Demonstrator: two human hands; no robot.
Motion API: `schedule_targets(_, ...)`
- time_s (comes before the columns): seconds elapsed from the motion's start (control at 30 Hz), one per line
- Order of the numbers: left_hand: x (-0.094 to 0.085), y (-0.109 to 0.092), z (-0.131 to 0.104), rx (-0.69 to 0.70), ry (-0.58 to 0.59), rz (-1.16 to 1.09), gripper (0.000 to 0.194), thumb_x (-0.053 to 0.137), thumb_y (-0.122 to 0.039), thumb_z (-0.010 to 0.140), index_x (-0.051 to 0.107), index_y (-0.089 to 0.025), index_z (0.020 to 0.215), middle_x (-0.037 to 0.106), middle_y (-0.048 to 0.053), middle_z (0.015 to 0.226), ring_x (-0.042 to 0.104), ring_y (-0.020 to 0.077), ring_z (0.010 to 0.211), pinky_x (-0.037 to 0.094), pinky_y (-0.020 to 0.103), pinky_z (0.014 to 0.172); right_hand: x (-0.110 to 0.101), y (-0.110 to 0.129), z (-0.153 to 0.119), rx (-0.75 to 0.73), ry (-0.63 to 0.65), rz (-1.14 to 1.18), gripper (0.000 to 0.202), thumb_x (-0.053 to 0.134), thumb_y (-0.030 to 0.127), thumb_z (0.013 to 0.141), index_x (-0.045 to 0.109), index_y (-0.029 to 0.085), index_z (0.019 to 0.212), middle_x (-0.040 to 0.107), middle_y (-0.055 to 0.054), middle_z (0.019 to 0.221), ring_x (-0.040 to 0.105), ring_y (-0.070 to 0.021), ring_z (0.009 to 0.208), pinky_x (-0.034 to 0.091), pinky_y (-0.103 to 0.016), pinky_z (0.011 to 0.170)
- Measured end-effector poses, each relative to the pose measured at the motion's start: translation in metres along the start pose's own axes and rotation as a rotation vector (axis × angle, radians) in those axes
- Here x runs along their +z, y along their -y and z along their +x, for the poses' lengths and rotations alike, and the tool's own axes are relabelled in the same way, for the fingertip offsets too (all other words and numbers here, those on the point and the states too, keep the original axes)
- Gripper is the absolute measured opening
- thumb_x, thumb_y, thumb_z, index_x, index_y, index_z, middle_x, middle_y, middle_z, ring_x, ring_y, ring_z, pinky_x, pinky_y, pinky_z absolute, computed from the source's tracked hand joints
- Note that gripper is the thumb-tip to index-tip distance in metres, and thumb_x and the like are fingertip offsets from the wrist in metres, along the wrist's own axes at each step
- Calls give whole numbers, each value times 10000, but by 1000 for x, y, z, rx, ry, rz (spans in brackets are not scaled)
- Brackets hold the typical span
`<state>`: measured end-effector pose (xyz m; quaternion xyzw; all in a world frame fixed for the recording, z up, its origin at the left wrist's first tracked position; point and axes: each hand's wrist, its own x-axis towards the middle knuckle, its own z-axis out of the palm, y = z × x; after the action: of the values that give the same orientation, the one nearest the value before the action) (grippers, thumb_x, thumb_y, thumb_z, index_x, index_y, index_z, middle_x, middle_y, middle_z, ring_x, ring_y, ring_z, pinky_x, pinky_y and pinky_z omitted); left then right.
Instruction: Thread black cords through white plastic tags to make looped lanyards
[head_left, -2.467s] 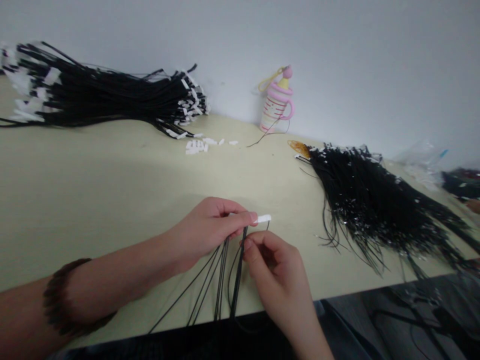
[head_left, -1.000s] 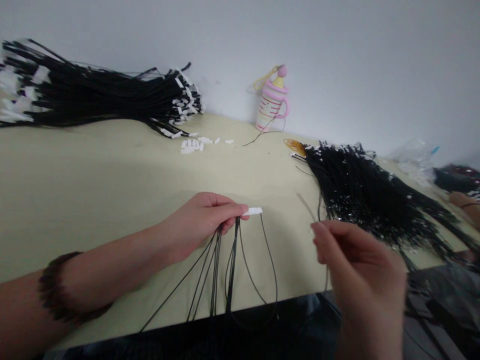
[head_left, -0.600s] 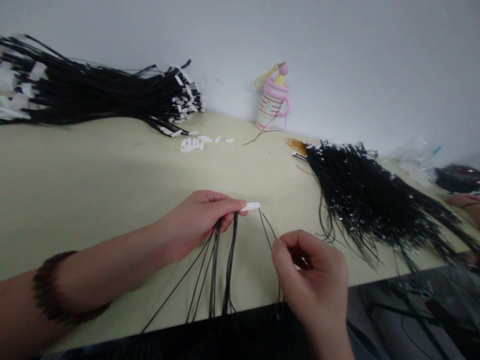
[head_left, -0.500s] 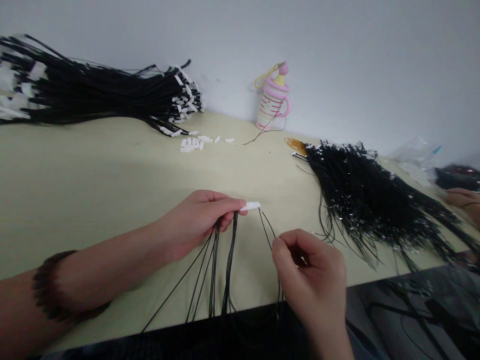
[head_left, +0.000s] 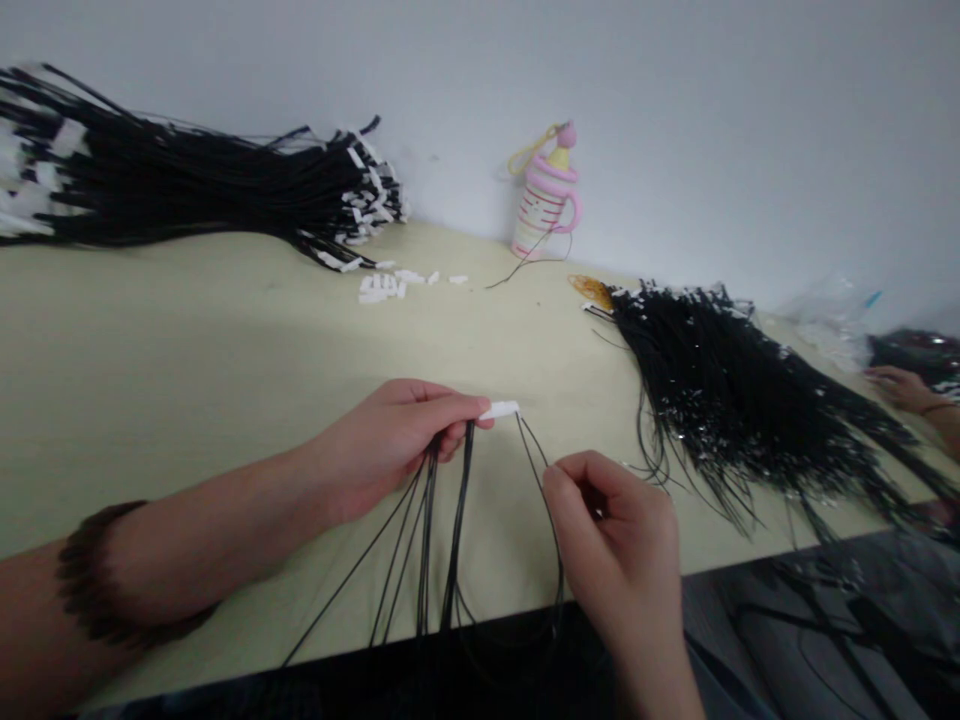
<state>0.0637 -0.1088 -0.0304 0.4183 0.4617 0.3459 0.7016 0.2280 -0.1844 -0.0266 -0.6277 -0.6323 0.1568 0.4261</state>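
My left hand [head_left: 424, 425] is closed, thumb and fingers pinching a small white plastic piece [head_left: 501, 410] whose free end points right. Several thin black cords [head_left: 429, 540] hang from the same hand over the table's front edge. Two thin strands [head_left: 534, 448] come off the right end of the white piece. My right hand [head_left: 615, 525], to the right and a little lower, is pinched shut on a black cord [head_left: 559, 560]; its fingertips hide the exact grip. A loop of cord droops between both hands.
Black cords with white ends [head_left: 225, 190] lie in a bundle at the back left. Loose white pieces [head_left: 382, 288] are beside it. A pink bottle-shaped trinket [head_left: 541, 210] stands by the wall. More black cords [head_left: 735, 390] lie right, near another person's hand [head_left: 904, 388].
My right hand has shifted slightly left and up, keeping its pinch. My left hand and the white piece have barely moved. The other person's hand at far right has moved a little left.
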Motion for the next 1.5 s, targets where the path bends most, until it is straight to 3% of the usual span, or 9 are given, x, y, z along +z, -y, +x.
schedule_targets(0.3, 0, 1, 1, 15, 5, -1, 210, 674, -300, 781, 700, -160, 627, 449, -44, 472, 371, 45, 464, 286, 178, 468, 0, -1, 1, -6, 70, 6, 242, 518, 184, 823, 515, 164, 582, 405, 50, 500, 399, -84, 475, 289, -215, 467)
schedule_targets(0.77, -1, 3, 1, 75, -4, 87, 211, 680, -342, 759, 687, -170, 638, 458, -48, 478, 366, 66, 488, 278, 205, 494, 3, -3, 2, -17, 147, 29, 255, 477, 174, 863, 497, 168, 609, 415, 57, 521, 408, -76, 496, 287, -204, 469)
schedule_targets(1.0, -2, 3, 0, 82, -14, 145, 274, 670, -332, 767, 613, -171, 553, 461, -48, 467, 347, 67, 468, 242, 214, 456, 4, -2, 2, -46, 166, 20, 243, 482, 162, 857, 467, 172, 615, 404, 54, 539, 396, -82, 505, 296, -219, 490)
schedule_targets(1.17, -2, 2, -1, 78, 42, 277, 270, 648, -362, 777, 631, -172, 586, 458, -48, 473, 333, 72, 470, 227, 217, 449, 5, -2, 4, -158, 120, -15, 135, 538, 121, 811, 543, 150, 680, 501, 4, 671, 473, -111, 631, 370, -238, 589)
schedule_targets(1.4, -3, 0, -2, 72, 151, 424, 254, 624, -408, 791, 696, -184, 695, 459, -54, 501, 343, 69, 487, 238, 206, 465, 10, -3, 3, -284, -20, 41, 173, 538, 59, 784, 563, 139, 632, 591, -92, 934, 585, -151, 932, 450, -244, 818)
schedule_targets(1.5, -4, 0, -3, 72, 160, 421, 259, 621, -408, 795, 690, -187, 681, 458, -55, 497, 337, 68, 482, 230, 207, 460, 14, -4, 3, -320, -47, 82, 184, 518, 26, 793, 545, 145, 655, 622, -82, 921, 599, -134, 908, 454, -235, 846)
